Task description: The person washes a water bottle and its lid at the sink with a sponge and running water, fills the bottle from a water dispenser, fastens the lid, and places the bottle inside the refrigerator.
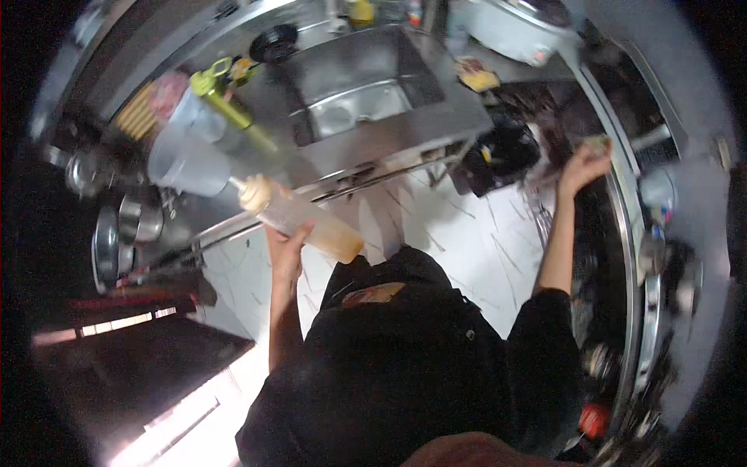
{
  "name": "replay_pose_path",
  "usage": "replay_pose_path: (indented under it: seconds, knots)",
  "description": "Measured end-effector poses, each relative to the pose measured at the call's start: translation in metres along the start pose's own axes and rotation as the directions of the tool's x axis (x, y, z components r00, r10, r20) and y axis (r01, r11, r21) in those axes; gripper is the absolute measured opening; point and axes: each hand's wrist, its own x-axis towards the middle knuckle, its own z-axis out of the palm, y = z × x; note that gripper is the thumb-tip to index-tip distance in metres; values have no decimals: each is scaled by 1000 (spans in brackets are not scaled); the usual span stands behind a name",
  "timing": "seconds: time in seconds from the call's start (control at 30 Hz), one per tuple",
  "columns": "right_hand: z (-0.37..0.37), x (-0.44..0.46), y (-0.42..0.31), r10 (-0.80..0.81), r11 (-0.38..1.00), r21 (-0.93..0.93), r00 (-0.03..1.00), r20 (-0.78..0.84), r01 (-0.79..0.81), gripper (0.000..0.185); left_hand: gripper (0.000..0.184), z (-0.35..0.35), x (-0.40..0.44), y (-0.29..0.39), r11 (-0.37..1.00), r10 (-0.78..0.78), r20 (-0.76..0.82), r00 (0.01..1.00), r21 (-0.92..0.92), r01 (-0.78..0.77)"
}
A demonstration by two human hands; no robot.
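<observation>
A clear squeeze bottle with a pale nozzle cap and some yellowish content [307, 222] is in my left hand [288, 247], its fingers wrapped round the side. The bottle is tilted, nozzle up and to the left, in front of the counter edge. Far to the right, my right hand [585, 167] is raised near the right-hand counter, fingers closed round a small greenish-brown item [595, 145] that is too blurred to name.
A steel sink [362, 78] is set in the counter ahead. Left of it stand a green bottle [226, 105] and translucent containers [187, 159]. A black bin [502, 156] is below the counter at right; a white cooker [513, 31] sits at back right.
</observation>
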Motion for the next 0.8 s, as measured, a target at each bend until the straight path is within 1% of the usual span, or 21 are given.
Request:
replay_pose_path:
  seconds: [0.03, 0.07, 0.13, 0.17, 0.2, 0.23, 0.27, 0.3, 0.33, 0.37, 0.4, 0.43, 0.47, 0.5, 0.53, 0.57, 0.6, 0.63, 0.7, 0.73, 0.8]
  knots:
    - [13, 4, -3, -159, 969, -193, 987, 0, 156, 52, 68, 5, 5, 6, 1000, 29, -15, 999, -2, -29]
    - [26, 4, 9, -139, 963, -223, 989, 58, 148, 59, 68, 5, 10, 8, 1000, 18, -31, 999, 15, -17]
    - [56, -5, 68, -222, 922, -209, 888, 402, 325, 73, 68, -3, 22, 10, 998, -30, -36, 999, 53, 32]
    - [76, -20, 89, 135, 887, -448, 865, 484, 113, 77, 71, -7, 36, 12, 997, -43, -16, 999, 59, 44]
    - [93, -37, 110, 475, 737, -674, 749, 461, -52, 81, 72, -8, 45, 16, 997, -18, -7, 1000, 73, 18]
    - [103, -54, 138, 268, 813, -577, 835, 481, 71, 83, 74, -10, 55, 19, 996, 6, 3, 1000, 89, -6]
    - [99, -44, 63, 465, 734, -678, 696, 548, 43, 85, 75, -11, 65, 22, 994, 27, 14, 1000, 104, -28]
    - [109, -56, 56, 211, 823, -526, 744, 634, 214, 84, 78, -17, 78, 23, 991, -12, 72, 997, 133, 2]
    - [122, -66, 41, 64, 994, -109, 715, 697, 17, 78, 79, -18, 93, 25, 969, 48, 110, 993, 236, -73]
    - [130, -80, -18, 173, 979, -63, 619, 766, -195, 71, 80, -13, 108, 27, 931, 101, 154, 983, 334, -148]
    - [135, -90, -85, 207, 803, 44, 347, 915, -594, 76, 81, -7, 121, 27, 878, 148, 201, 968, 423, -222]
    - [141, -110, -150, -5, 787, 175, 278, 961, -591, 83, 83, 1, 132, 19, 852, 228, 207, 951, 431, -298]
    - [150, -125, -202, -237, 794, 311, 205, 950, -522, 82, 86, 11, 145, 12, 819, 302, 216, 929, 440, -368]
    - [157, -154, -241, -282, 704, 304, 140, 949, -642, 82, 88, 22, 155, 17, 780, 332, 275, 902, 457, -426]
    - [171, -172, -257, -340, 725, 301, 58, 939, -620, 81, 91, 31, 162, 28, 739, 354, 335, 873, 473, -481]
    - [184, -190, -274, -395, 743, 304, -23, 918, -596, 81, 90, 36, 169, 41, 740, 356, 344, 869, 464, -487]
    - [208, -200, -286, -435, 841, 351, -130, 891, -411, 82, 89, 40, 176, 54, 740, 359, 356, 863, 455, -496]
    - [227, -208, -296, -446, 891, 404, -239, 862, -208, 82, 89, 37, 184, 62, 741, 361, 371, 856, 443, -504]
    - [247, -215, -306, -333, 910, 288, -115, 936, -298, 73, 86, 11, 209, 61, 745, 381, 391, 838, 407, -528]
    - [261, -220, -309, -307, 844, 222, -100, 946, -487, 66, 85, -4, 221, 57, 748, 390, 402, 828, 386, -540]
    - [288, -230, -314, -254, 585, 95, -70, 965, -806, 53, 82, -33, 239, 41, 909, 286, 188, 940, 257, -328]
